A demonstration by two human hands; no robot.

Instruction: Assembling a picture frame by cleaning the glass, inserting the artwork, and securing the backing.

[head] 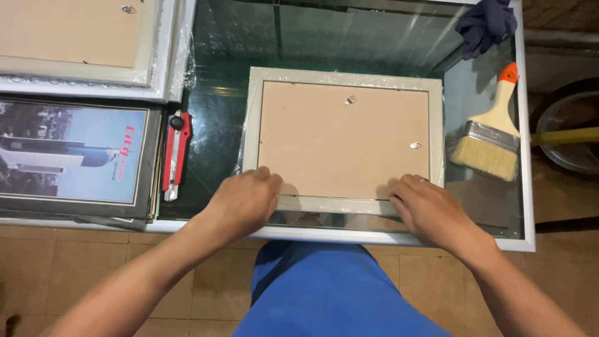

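Observation:
A pale grey picture frame (343,76) lies face down on the glass counter (224,131), its brown backing board (343,140) up and thin plastic film around its rim. Two small metal hangers sit on the board. My left hand (244,201) presses on the frame's near left corner, fingers curled over the edge. My right hand (425,209) rests on the near right corner, fingertips on the backing board, a ring on one finger.
A red utility knife (175,153) lies left of the frame. A wide paintbrush (491,134) with an orange tip lies at the right. A dark cloth (485,24) sits at the far right corner. Stacked frames (81,43) and a framed print (68,156) fill the left.

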